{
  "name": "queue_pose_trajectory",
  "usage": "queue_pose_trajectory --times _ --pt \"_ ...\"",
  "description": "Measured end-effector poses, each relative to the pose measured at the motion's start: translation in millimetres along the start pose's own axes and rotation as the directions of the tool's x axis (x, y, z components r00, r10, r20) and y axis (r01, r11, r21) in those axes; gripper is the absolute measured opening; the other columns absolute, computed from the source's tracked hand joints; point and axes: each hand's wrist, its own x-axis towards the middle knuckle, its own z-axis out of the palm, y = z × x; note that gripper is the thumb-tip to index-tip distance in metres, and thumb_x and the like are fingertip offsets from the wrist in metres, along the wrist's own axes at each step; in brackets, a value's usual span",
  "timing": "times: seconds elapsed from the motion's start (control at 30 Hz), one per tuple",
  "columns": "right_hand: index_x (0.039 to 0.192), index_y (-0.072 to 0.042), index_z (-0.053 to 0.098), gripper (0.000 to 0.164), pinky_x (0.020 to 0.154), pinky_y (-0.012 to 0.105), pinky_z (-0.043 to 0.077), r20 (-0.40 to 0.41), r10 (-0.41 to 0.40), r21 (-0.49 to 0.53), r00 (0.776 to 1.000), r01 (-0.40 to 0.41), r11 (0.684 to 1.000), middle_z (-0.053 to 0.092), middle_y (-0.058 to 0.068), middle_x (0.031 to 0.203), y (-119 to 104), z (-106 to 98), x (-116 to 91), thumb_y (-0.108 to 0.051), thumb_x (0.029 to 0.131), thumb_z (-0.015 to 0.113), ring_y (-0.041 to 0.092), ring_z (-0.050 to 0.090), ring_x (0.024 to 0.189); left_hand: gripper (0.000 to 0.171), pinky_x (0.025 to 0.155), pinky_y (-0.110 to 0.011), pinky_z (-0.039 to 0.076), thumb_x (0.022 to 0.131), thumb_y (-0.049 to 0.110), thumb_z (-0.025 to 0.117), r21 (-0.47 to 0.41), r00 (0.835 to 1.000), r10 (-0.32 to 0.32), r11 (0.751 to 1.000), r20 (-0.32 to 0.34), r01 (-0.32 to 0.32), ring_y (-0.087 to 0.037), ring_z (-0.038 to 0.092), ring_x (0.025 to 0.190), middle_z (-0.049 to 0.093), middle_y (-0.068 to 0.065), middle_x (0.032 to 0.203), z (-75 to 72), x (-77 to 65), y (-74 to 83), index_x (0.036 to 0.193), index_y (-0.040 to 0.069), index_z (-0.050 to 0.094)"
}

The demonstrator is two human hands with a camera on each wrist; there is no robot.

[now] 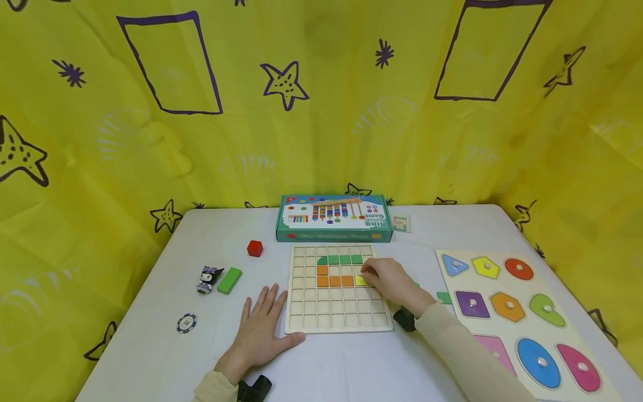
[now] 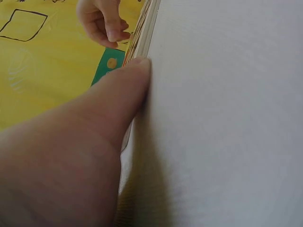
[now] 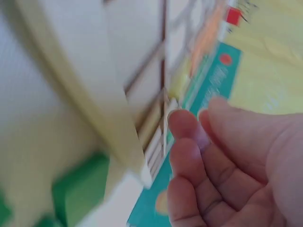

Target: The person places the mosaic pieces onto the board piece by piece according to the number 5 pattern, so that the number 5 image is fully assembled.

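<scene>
A square wooden grid board (image 1: 329, 321) lies flat on the white table. In its cells sit a row of green pieces (image 1: 345, 259), several orange pieces (image 1: 322, 276) and a yellow piece (image 1: 360, 281). Over the board's right side, my right hand (image 1: 392, 279) hovers beside the yellow piece, partly covering nearby cells. Its fingers are loosely bent, thumb near the index fingertip, and the right wrist view shows nothing between them. My left hand (image 1: 263, 332) rests on the table with fingers spread, its thumb (image 2: 135, 78) by the board's front left corner.
A green game box (image 1: 334, 235) stands behind the board. To the left are a red block (image 1: 255, 248), a small figurine (image 1: 207, 281), a green block (image 1: 229, 281) and a round chip (image 1: 186, 323). A shape puzzle board (image 1: 489, 324) lies right, with a green piece (image 1: 444, 297) next to it.
</scene>
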Motion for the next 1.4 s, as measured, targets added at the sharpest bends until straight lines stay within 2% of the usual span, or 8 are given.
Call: queue_pose_trajectory --times 0.1,0.2,0.43,0.57,0.7,0.87,1.2,1.4 --pt "0.103 -0.002 0.071 0.011 0.075 0.038 0.052 -0.03 -0.016 0.033 0.999 0.017 0.999 0.069 0.005 0.095 15.0 -12.7 -9.2 -0.004 0.095 0.063 0.017 0.06 0.081 0.104 0.111 -0.062 0.003 0.079 0.079 0.052 0.009 1.0 0.005 1.0 0.0 -0.005 -0.035 0.01 0.146 0.022 -0.015 0.159 0.6 0.8 0.1 0.152 0.006 0.034" --pt "0.104 -0.001 0.071 0.013 0.073 0.037 0.052 -0.051 0.009 0.048 0.999 -0.006 0.999 0.069 0.007 0.097 32.8 -23.6 -18.8 -0.002 0.095 0.062 0.018 0.058 0.08 0.104 0.111 -0.062 0.003 0.079 0.078 0.052 0.015 1.0 0.007 1.0 -0.006 -0.007 -0.035 0.01 0.146 0.022 -0.016 0.159 0.6 1.8 -0.2 0.151 0.006 0.035" --pt "0.108 -0.003 0.07 0.016 0.068 0.032 0.047 0.013 0.171 0.078 0.985 -0.172 0.982 0.06 0.001 0.088 62.6 -34.6 -42.3 -0.006 0.093 0.066 0.019 0.051 0.078 0.103 0.111 -0.062 0.003 0.079 0.078 0.053 0.014 1.0 0.006 1.0 -0.005 -0.006 -0.035 0.01 0.146 0.022 -0.016 0.159 0.9 2.2 -0.3 0.151 0.006 0.035" --pt "0.105 -0.001 0.07 0.016 0.065 0.031 0.045 -0.01 0.137 0.05 0.99 -0.137 0.989 0.058 0.0 0.085 70.4 -38.9 -53.1 -0.003 0.09 0.068 0.018 0.049 0.075 0.103 0.111 -0.062 0.004 0.079 0.078 0.052 0.021 1.0 0.012 1.0 -0.012 -0.012 -0.035 0.011 0.146 0.022 -0.015 0.158 2.3 2.6 -0.6 0.151 0.006 0.035" --pt "0.104 0.003 0.07 0.019 0.064 0.031 0.043 0.002 0.102 0.05 0.995 -0.102 0.993 0.058 0.001 0.084 72.6 -42.7 -59.1 -0.002 0.085 0.07 0.018 0.048 0.074 0.103 0.111 -0.062 0.003 0.08 0.078 0.053 0.019 1.0 0.015 1.0 -0.013 -0.014 -0.035 0.01 0.146 0.022 -0.016 0.159 3.2 2.3 -0.7 0.151 0.006 0.035" --pt "0.103 0.004 0.07 0.022 0.065 0.032 0.044 0.027 0.11 0.041 0.994 -0.111 0.993 0.058 0.003 0.085 73.2 -43.1 -60.5 -0.003 0.082 0.072 0.02 0.049 0.075 0.102 0.111 -0.062 0.004 0.08 0.077 0.054 0.014 1.0 0.016 1.0 -0.019 -0.016 -0.035 0.011 0.146 0.023 -0.016 0.158 3.5 2.0 -0.5 0.151 0.005 0.035" --pt "0.099 0.003 0.067 0.02 0.074 0.042 0.047 -0.047 0.106 -0.084 0.993 -0.109 0.99 0.058 0.006 0.088 69.0 -32.1 -58.8 -0.009 0.086 0.075 0.022 0.053 0.08 0.103 0.111 -0.063 0.003 0.079 0.078 0.053 0.015 1.0 0.008 1.0 -0.011 -0.007 -0.035 0.01 0.146 0.022 -0.016 0.158 3.7 2.1 -0.6 0.151 0.006 0.035" --pt "0.107 0.003 0.065 0.022 0.079 0.043 0.05 -0.041 0.124 -0.004 0.991 -0.124 0.992 0.061 0.007 0.097 50.3 -26.0 -50.7 -0.01 0.09 0.071 0.022 0.055 0.086 0.104 0.111 -0.062 0.002 0.079 0.079 0.052 0.003 1.0 -0.005 1.0 0.0 0.005 -0.034 0.009 0.146 0.021 -0.015 0.159 3.4 1.0 -1.1 0.152 0.007 0.034"
